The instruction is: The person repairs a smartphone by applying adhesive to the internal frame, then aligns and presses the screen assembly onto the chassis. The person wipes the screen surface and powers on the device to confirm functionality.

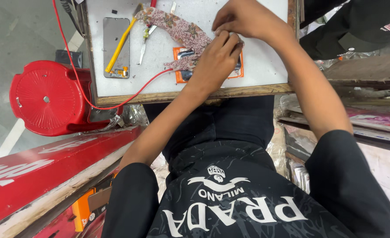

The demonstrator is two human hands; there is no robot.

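1. A white work board [265, 66] with a wooden frame lies across the person's lap and fills the far middle of the scene; everything being handled rests on it.
2. A red plastic stool [45, 101] stands on the floor to the left of the board, just beside its near-left corner.
3. The left hand [214, 61] reaches in from the near side, its fingers curled down onto a small orange-edged device [179, 55] that lies on the board right of centre. The hand covers most of the device, so I cannot tell whether it pinches a part or only presses on it.
4. The right hand [245, 20] comes from the right and sits just beyond the left hand, touching it; its fingertips are pinched together over the same spot. What they pinch is hidden.
5. A strip of floral cloth [177, 28] lies aslant from the far left down to the device, its near end touching it.
6. A grey phone panel [114, 33] lies flat at the far left of the board, well apart from the hands.
7. A yellow tool [120, 44] rests slantwise across that panel.
8. A red wire [115, 103] runs from the far left edge, loops off the board's near-left corner and returns to the device.
9. Metal tweezers [145, 44] lie between the panel and the cloth.
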